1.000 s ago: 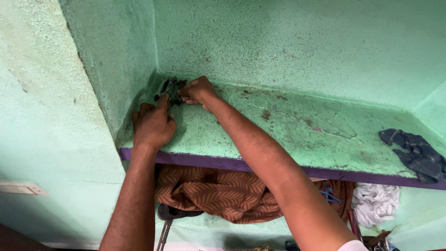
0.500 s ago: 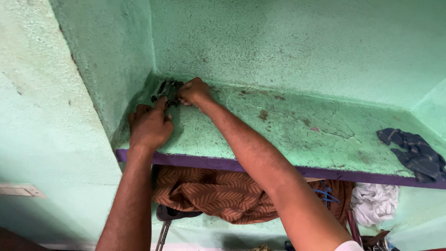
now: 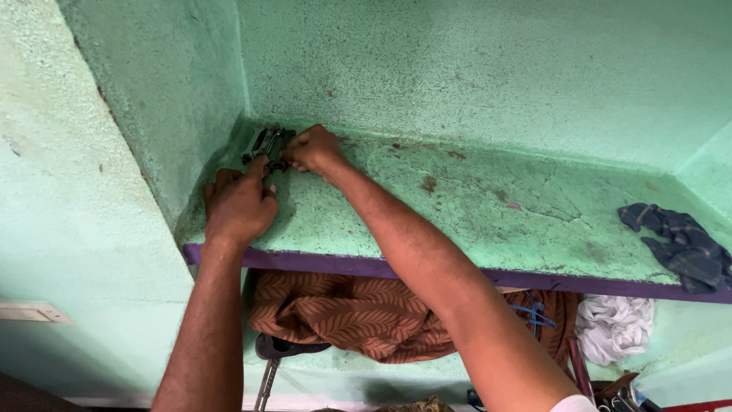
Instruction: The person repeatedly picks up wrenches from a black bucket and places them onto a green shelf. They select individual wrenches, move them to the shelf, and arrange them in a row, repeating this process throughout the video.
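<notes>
The dark bundle (image 3: 264, 147) is too small to identify, and the right hand (image 3: 314, 149) hides its near side. Beside it, the left hand (image 3: 238, 203) hides its own fingertips.

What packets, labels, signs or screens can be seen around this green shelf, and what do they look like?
None in view: no packet, label, sign or screen.
Nearest thing: a pale cream oblong wall plate, flat on the green wall at lower left, under the shelf; nothing readable shows on it.

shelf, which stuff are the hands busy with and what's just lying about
In hand:
dark metal bits in the shelf corner
left hand and right hand, both touching them

Lying about:
blue cloth
brown leaf-print cloth
white cloth
</notes>
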